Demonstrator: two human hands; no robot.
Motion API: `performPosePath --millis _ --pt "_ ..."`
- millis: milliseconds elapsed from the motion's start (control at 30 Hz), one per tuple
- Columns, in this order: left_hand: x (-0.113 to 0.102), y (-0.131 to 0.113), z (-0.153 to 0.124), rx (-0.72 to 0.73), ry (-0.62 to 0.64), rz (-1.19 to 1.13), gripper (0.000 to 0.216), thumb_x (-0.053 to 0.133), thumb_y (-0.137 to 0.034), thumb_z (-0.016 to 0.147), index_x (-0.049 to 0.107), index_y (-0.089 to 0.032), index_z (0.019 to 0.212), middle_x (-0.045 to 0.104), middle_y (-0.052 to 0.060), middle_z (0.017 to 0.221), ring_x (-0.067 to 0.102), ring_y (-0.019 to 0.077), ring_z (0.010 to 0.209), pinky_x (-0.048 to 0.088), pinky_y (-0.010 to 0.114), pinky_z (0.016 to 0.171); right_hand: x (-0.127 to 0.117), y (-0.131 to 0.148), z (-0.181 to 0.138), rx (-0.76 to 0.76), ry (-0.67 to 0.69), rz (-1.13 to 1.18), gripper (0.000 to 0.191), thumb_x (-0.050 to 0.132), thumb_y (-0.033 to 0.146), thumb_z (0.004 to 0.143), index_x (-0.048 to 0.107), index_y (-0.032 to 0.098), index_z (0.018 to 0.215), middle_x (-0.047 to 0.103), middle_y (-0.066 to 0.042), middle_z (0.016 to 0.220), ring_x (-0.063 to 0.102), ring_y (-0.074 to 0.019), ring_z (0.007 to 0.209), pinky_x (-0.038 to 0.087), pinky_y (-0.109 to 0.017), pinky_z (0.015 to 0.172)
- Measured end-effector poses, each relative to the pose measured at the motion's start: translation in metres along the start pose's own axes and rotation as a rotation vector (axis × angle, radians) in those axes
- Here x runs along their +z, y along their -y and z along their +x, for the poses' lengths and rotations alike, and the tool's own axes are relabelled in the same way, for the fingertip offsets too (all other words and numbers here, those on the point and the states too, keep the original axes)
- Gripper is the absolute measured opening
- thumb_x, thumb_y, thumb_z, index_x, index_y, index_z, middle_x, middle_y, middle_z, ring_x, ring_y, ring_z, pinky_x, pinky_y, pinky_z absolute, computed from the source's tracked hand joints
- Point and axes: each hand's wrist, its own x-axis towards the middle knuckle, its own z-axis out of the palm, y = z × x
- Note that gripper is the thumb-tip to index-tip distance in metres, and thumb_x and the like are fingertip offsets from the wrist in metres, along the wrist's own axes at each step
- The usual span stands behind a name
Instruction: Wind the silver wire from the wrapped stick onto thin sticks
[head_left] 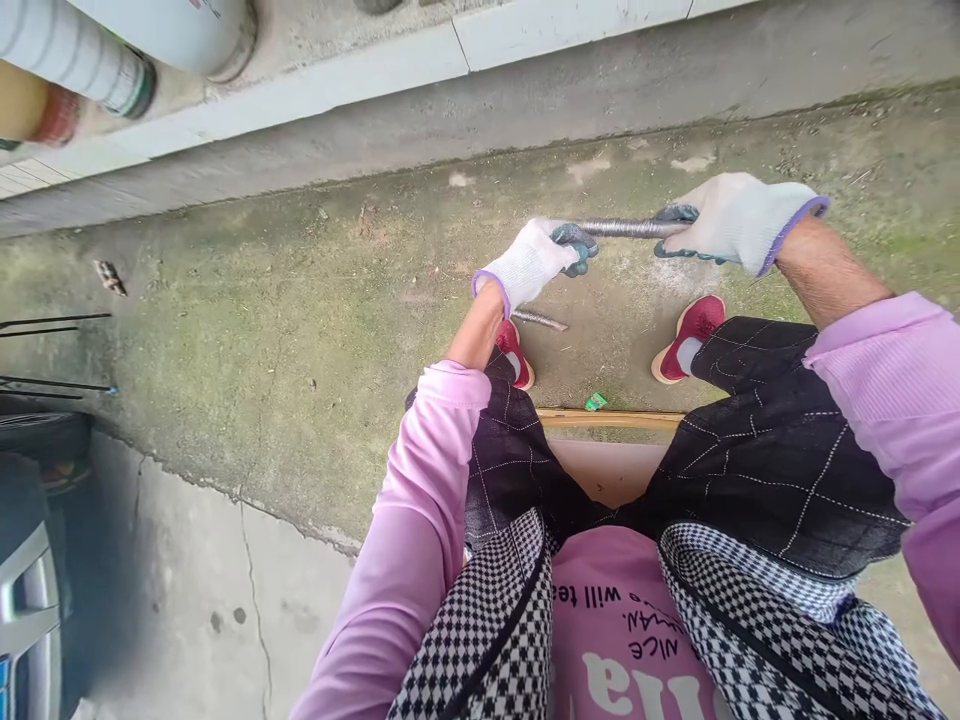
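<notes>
A silvery rod with a ribbed, thread-like surface (624,228) lies level between my hands, above the ground. My left hand (541,258), in a white glove with dark blue-green fingertips and a purple cuff, has its fingers curled around the rod's left end. At the other end my right hand (739,222), gloved alike, grips the rod between thumb and fingers. Both rod ends are hidden by the gloves. On the ground below my left wrist, beside my red shoe, lies another thin metal rod (541,320), partly covered by my arm and leg.
Between my legs are a wooden strip (611,418) and a small green wrapper (596,401). A pale ledge (405,70) runs along the top, with several containers (120,75) at its left. Thin black rods (56,385) and a car wheel (34,610) are at the left.
</notes>
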Motion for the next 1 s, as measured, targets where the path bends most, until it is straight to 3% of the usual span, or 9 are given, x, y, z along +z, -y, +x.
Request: performPosePath --millis 167,333,433,500,633,767,867,1000 --pt "-0.006 -0.007 -0.004 -0.014 -0.012 -0.164 0.007 0.087 -0.01 0.105 0.084 -0.012 0.112 0.092 0.009 0.106 0.089 0.0157 0.097 0.075 0.039 0.115 -0.011 0.01 -0.016 -0.001 -0.066 0.396 0.007 0.084 0.027 0.112 0.084 0.022 0.118 0.067 -0.001 0.08 0.061 -0.0206 0.071 0.049 -0.034 0.066" --pt "-0.012 -0.006 -0.006 -0.023 -0.001 -0.17 0.007 0.085 -0.016 0.11 0.086 -0.015 0.117 0.092 0.005 0.106 0.092 0.0159 0.108 0.073 0.034 0.117 -0.012 0.014 -0.021 -0.058 -0.083 0.862 0.016 0.089 0.012 0.109 0.085 0.019 0.123 0.063 0.002 0.08 0.05 -0.0133 0.065 0.041 -0.028 0.057" --pt "-0.011 -0.006 -0.006 -0.03 0.001 -0.153 0.01 0.086 -0.017 0.109 0.087 -0.015 0.119 0.092 0.006 0.109 0.09 0.0158 0.107 0.073 0.031 0.112 -0.013 0.009 -0.023 -0.135 0.006 0.988 0.02 0.091 0.011 0.104 0.084 0.021 0.12 0.058 0.004 0.075 0.047 -0.0131 0.061 0.04 -0.027 0.052" --pt "-0.01 -0.008 -0.007 -0.042 -0.036 -0.133 0.007 0.082 -0.01 0.108 0.086 -0.015 0.112 0.09 0.006 0.105 0.087 0.016 0.1 0.074 0.032 0.108 -0.012 0.002 -0.024 -0.203 0.124 0.971 0.021 0.098 0.022 0.101 0.085 0.023 0.116 0.062 0.002 0.077 0.048 -0.0133 0.061 0.042 -0.028 0.052" --pt "-0.008 -0.013 -0.009 0.021 -0.05 -0.072 0.023 0.074 0.002 0.103 0.083 -0.017 0.092 0.086 0.006 0.096 0.079 0.016 0.093 0.069 0.031 0.101 -0.002 -0.012 -0.02 -0.323 0.378 0.709 0.039 0.112 0.047 0.088 0.09 0.023 0.11 0.069 0.001 0.079 0.051 -0.0148 0.063 0.044 -0.03 0.054" --pt "-0.003 -0.006 -0.005 0.029 0.011 0.041 0.021 0.079 -0.002 0.093 0.085 -0.021 0.086 0.078 0.001 0.083 0.074 0.0177 0.083 0.065 0.033 0.091 0.015 -0.021 -0.007 -0.358 0.471 0.519 0.037 0.115 0.046 0.086 0.091 0.023 0.103 0.062 0.004 0.07 0.052 -0.016 0.064 0.041 -0.03 0.055" --pt "0.002 0.003 -0.001 0.023 -0.008 0.098 0.02 0.079 -0.006 0.089 0.085 -0.024 0.083 0.078 0.0 0.083 0.075 0.0185 0.083 0.065 0.033 0.089 0.028 -0.022 0.005 -0.283 0.425 0.409 0.032 0.113 0.039 0.091 0.087 0.021 0.094 0.063 0.002 0.069 0.058 -0.018 0.066 0.043 -0.032 0.061" --pt "0.005 0.003 0.0 0.021 -0.041 0.141 0.014 0.082 -0.009 0.089 0.086 -0.022 0.086 0.081 0.001 0.085 0.078 0.0184 0.088 0.068 0.032 0.094 0.024 -0.015 0.014 -0.13 0.197 0.178 0.022 0.103 0.03 0.101 0.085 0.019 0.093 0.07 -0.004 0.074 0.073 -0.0278 0.084 0.051 -0.039 0.08"
